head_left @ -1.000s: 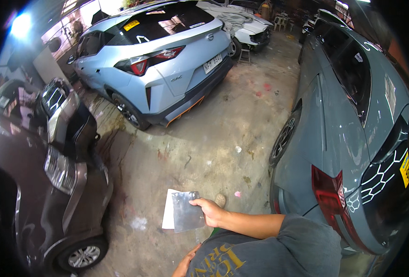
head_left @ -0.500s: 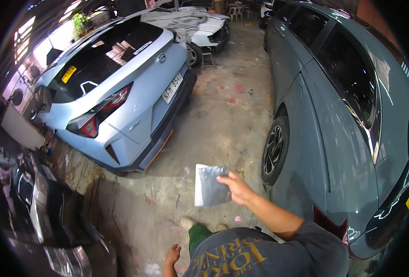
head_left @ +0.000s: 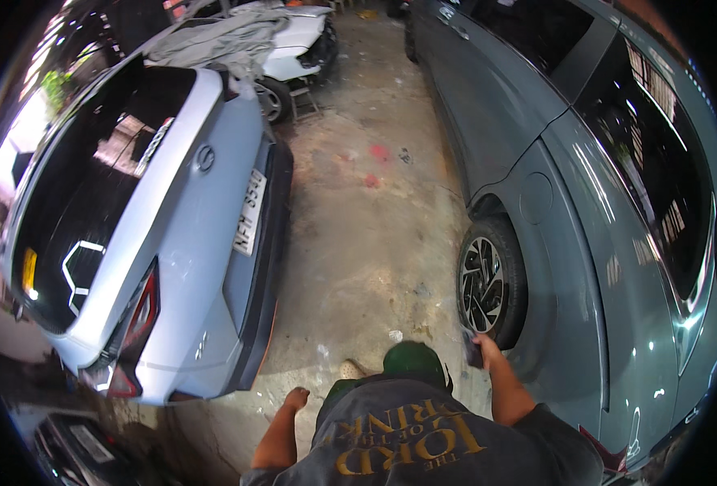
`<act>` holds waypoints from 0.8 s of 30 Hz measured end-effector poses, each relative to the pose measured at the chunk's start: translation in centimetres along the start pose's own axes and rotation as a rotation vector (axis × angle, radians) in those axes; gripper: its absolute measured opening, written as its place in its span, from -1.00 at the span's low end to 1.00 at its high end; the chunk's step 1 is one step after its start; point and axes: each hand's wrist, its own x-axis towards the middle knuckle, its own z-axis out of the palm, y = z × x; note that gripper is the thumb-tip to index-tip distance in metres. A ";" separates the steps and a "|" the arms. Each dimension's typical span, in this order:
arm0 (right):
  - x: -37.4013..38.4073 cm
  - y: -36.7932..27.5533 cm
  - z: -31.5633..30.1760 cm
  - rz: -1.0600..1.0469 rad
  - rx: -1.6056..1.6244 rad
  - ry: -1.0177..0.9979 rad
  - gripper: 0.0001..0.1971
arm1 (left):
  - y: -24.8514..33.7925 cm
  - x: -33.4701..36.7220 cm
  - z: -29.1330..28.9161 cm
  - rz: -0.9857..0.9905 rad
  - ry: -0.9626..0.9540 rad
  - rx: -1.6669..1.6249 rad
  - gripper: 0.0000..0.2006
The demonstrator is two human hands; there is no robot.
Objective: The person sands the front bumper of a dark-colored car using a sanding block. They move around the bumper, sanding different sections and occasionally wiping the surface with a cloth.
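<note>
At my right side, my right hand (head_left: 488, 350) grips a flat, dark grey folded sheet (head_left: 474, 350). It is seen nearly edge-on, so most of its face is hidden. Hand and sheet appear in front of the rear wheel (head_left: 485, 283) of the grey-blue car; whether they touch it I cannot tell. My left hand (head_left: 296, 398) hangs low on the other side with its fingers curled in, and nothing shows in it. The nearest thing to it is the rear bumper (head_left: 255, 324) of a light blue car.
The grey-blue car (head_left: 548, 243) lines the right side and the light blue car (head_left: 204, 211) stands at the left. Between them runs a stained concrete floor (head_left: 358, 235). Farther back, a white car (head_left: 297, 57) lies partly under a grey cover (head_left: 221, 40), beside a small stool (head_left: 303, 105).
I have moved forward between the two cars. My right hand has swung the sheet from in front of me to my right, and the sheet has turned edge-on. My left arm shows more.
</note>
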 end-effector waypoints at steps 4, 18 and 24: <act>0.5 11.6 -14.2 0.076 0.068 0.546 -0.54 | 12.7 14.0 -10.1 0.119 -0.019 0.132 -0.50; 30.1 -48.9 20.2 -0.132 0.088 0.178 -0.26 | 36.3 43.8 -39.1 0.111 0.207 -0.087 -0.43; 40.6 -85.8 42.0 -0.461 0.024 -0.274 -0.67 | 44.9 59.2 -50.9 0.184 0.118 -0.064 -0.40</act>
